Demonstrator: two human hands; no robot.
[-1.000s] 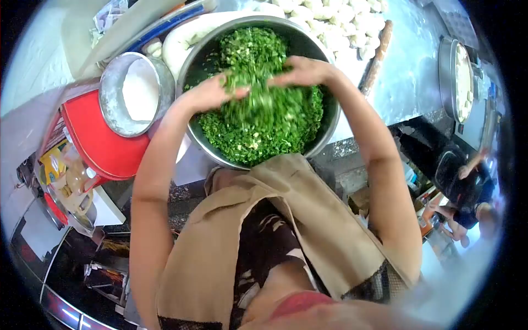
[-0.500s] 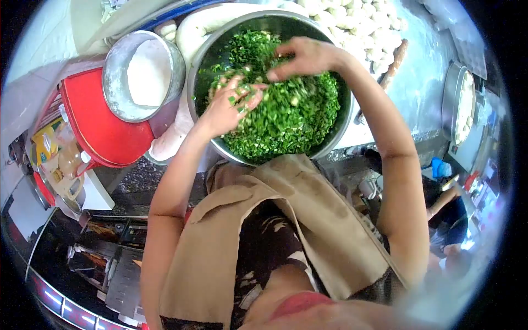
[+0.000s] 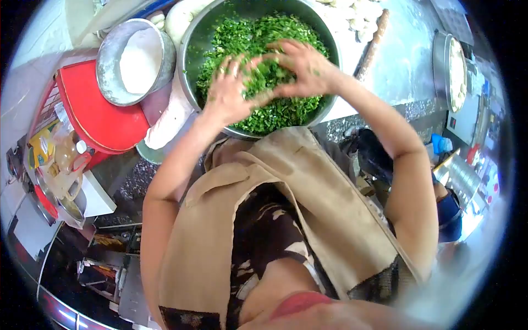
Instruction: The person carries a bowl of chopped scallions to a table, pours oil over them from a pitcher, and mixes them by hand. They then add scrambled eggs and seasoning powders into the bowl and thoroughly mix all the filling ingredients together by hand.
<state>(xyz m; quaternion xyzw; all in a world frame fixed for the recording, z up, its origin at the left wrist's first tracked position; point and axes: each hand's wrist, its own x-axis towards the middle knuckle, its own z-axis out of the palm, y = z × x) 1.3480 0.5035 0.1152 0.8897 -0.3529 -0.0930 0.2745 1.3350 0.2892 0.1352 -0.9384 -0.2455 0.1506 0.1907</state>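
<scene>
A big metal bowl [image 3: 188, 66] holds a heap of chopped greens [image 3: 286, 115] with small pale bits among them. Over the bowl's left half, my left hand [image 3: 228, 94] has its fingers spread, with bits of green stuck to them. My right hand [image 3: 304, 69] comes in from the right, its fingers apart and curved over the greens. The two hands face each other near the middle of the heap, thumbs close together. Some loose greens lie between them, slightly blurred.
Left of the bowl stands a metal pot of white powder [image 3: 118, 71], beside a red lid [image 3: 99, 113]. At the upper right are pale dough pieces [image 3: 360, 14], a rolling pin [image 3: 374, 44] and a round pan [image 3: 443, 71]. Another person [image 3: 448, 217] is partly visible far right.
Both hands have moved within the bowl and now face each other over the greens. The blurred, falling greens seen earlier have mostly settled. The view has shifted, with the bowl higher in it.
</scene>
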